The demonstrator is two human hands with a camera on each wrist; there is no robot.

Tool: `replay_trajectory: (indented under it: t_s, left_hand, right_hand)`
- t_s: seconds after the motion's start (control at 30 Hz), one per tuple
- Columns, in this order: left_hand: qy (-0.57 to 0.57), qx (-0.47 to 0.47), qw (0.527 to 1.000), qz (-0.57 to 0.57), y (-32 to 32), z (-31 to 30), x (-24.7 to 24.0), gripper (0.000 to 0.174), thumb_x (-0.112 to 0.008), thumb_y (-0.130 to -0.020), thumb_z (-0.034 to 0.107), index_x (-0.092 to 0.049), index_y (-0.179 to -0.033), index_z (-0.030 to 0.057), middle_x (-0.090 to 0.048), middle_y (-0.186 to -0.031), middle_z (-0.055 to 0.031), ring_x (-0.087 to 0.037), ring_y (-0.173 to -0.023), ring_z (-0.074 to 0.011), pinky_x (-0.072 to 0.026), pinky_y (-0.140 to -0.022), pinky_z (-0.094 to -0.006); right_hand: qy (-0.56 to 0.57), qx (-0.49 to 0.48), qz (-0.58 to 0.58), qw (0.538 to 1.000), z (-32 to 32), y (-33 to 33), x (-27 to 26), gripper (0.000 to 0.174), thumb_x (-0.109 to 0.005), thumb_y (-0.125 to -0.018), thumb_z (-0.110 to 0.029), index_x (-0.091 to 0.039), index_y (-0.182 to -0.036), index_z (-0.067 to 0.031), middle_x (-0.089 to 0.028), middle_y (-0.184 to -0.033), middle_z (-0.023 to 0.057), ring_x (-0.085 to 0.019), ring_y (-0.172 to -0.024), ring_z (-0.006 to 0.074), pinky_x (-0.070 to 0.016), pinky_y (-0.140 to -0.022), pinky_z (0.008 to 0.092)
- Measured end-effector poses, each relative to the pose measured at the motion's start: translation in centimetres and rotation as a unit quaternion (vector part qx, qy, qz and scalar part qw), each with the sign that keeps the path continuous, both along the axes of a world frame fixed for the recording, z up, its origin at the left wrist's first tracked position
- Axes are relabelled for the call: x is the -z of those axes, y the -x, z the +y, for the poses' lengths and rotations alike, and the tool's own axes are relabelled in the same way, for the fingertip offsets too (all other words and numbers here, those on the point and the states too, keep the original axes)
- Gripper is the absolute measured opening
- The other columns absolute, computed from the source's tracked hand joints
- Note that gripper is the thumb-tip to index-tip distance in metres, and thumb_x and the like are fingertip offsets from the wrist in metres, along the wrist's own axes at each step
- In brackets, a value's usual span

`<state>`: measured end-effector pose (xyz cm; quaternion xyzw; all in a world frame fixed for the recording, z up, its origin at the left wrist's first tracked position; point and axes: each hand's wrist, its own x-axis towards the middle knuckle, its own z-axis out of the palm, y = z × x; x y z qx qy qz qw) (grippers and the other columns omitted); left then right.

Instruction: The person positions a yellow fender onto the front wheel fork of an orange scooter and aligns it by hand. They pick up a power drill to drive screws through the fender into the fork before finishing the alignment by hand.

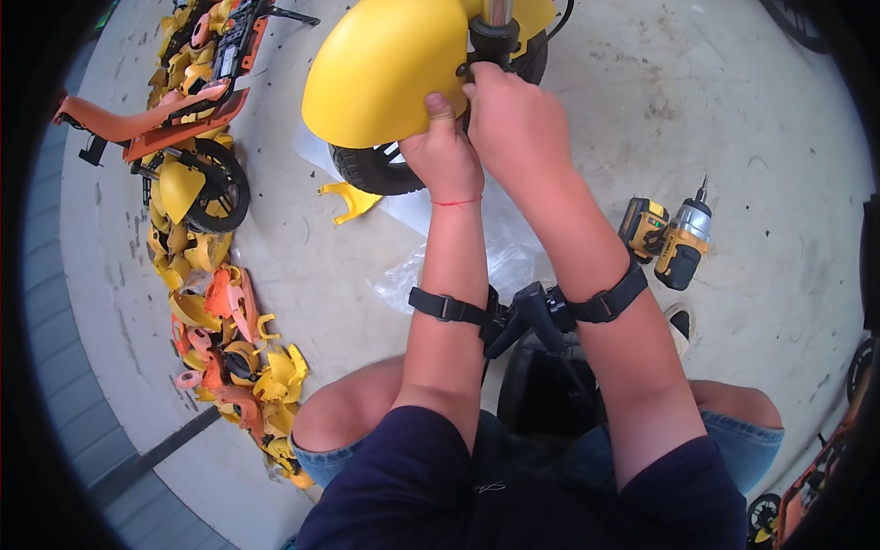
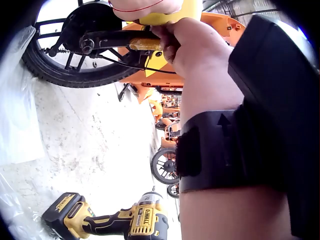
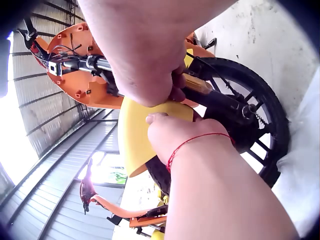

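Observation:
A yellow fender (image 1: 385,73) covers the upper part of a black wheel (image 1: 367,171). My left hand (image 1: 445,151) grips the fender's lower edge, thumb on its outer face and the other fingers hidden beneath. Beside it, my right hand (image 1: 521,119) has its fingers bent against the fender's side by the fork (image 1: 496,37); whether they pinch a small part is hidden. The right wrist view shows the left thumb on the fender (image 3: 134,135) and the right hand (image 3: 145,75) at the fork leg (image 3: 197,83). In the left wrist view, the right fingertips (image 2: 167,42) touch near the fork leg.
A yellow-black power driver (image 1: 683,243) lies on the floor to the right. Clear plastic sheeting (image 1: 495,257) and a yellow bracket (image 1: 348,201) lie below the wheel. Along the left run piled yellow and orange parts (image 1: 243,307) and an orange bike (image 1: 137,124).

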<state>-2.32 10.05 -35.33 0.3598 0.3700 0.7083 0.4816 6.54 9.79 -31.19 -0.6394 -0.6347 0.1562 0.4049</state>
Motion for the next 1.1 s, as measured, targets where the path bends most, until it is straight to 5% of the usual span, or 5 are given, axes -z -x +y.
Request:
replay_trajectory:
  t_s: [0.33, 0.53, 0.83, 1.03, 1.1]
  left_hand:
    - [-0.007, -0.027, 1.000, -0.005, -0.3, 0.1, -0.3, 0.030, -0.056, -0.101, 0.015, -0.054, -0.127, -0.0004, -0.060, -0.124, -0.0093, -0.060, -0.111, -0.0202, -0.0484, -0.097, -0.0338]
    - [-0.004, -0.031, 0.999, 0.039, 0.0, 0.2, -0.3, 0.028, -0.057, -0.100, 0.015, -0.056, -0.124, -0.0007, -0.061, -0.123, -0.0089, -0.060, -0.110, -0.0198, -0.0493, -0.095, -0.0333]
    - [0.003, -0.049, 0.997, 0.052, -0.5, -0.1, -0.6, 0.029, -0.052, -0.103, 0.017, -0.055, -0.125, -0.0010, -0.062, -0.122, -0.0110, -0.062, -0.106, -0.0191, -0.0500, -0.093, -0.0327]
    - [0.018, -0.065, 0.997, 0.026, -0.6, 0.1, -0.7, 0.028, -0.058, -0.100, 0.012, -0.056, -0.124, -0.0014, -0.062, -0.123, -0.0095, -0.060, -0.110, -0.0197, -0.0480, -0.096, -0.0326]
    - [0.015, -0.061, 0.998, 0.013, -0.7, 0.1, -0.5, 0.028, -0.058, -0.100, 0.012, -0.056, -0.124, -0.0020, -0.062, -0.123, -0.0097, -0.059, -0.110, -0.0198, -0.0474, -0.097, -0.0328]
  right_hand:
    - [-0.003, -0.014, -0.044, 0.999, 0.4, -0.3, -1.0, 0.014, -0.059, -0.090, -0.022, -0.066, -0.089, -0.0094, -0.068, -0.075, 0.0151, -0.066, -0.071, 0.0370, -0.0521, -0.060, 0.0460]
    - [0.070, 0.000, 0.088, 0.994, 1.3, 0.0, -1.3, 0.021, -0.059, -0.091, -0.025, -0.069, -0.091, -0.0069, -0.068, -0.078, 0.0179, -0.066, -0.075, 0.0397, -0.0526, -0.068, 0.0487]
    - [-0.027, 0.005, -0.002, 1.000, 0.1, 0.2, -0.5, 0.015, -0.059, -0.090, -0.021, -0.064, -0.090, -0.0068, -0.070, -0.086, 0.0159, -0.067, -0.072, 0.0364, -0.0527, -0.063, 0.0456]
    - [0.015, -0.006, -0.010, 1.000, 0.9, 0.6, -1.7, 0.024, -0.071, -0.080, -0.024, -0.064, -0.085, -0.0013, -0.069, -0.075, 0.0185, -0.070, -0.070, 0.0343, -0.0551, -0.061, 0.0430]
    - [0.045, 0.014, 0.038, 0.998, 1.1, 0.7, -2.0, 0.018, -0.064, -0.085, -0.022, -0.067, -0.083, -0.0041, -0.068, -0.074, 0.0188, -0.067, -0.071, 0.0387, -0.0535, -0.064, 0.0475]
